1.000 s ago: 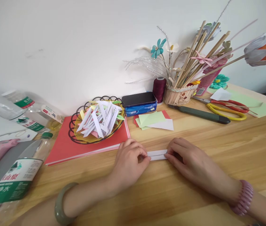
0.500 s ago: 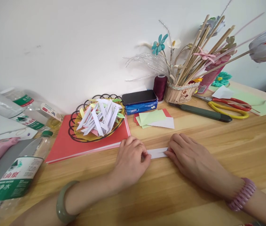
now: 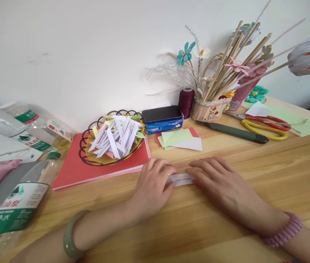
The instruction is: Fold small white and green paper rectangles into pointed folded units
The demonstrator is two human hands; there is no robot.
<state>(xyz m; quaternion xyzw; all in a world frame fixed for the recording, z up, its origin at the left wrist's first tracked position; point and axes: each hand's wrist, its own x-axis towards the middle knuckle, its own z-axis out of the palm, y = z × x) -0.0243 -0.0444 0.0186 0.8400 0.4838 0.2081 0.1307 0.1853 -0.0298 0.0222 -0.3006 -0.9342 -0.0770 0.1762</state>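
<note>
Fingers of left hand [image 3: 152, 185] and right hand [image 3: 218, 182] pressed flat on narrow folded white paper strip [image 3: 181, 178], pinning it to pale wooden table [image 3: 281, 171] between them. Beyond left fingers, blue tissue pack [image 3: 164, 125] with unreadable white lettering; far left, clear plastic bottle [image 3: 12, 212], green label bearing Chinese characters.

A home craft desk: scissors [image 3: 266, 126], thread spool [image 3: 186, 102], paper flowers [image 3: 220, 73], wire basket [image 3: 112, 138].
</note>
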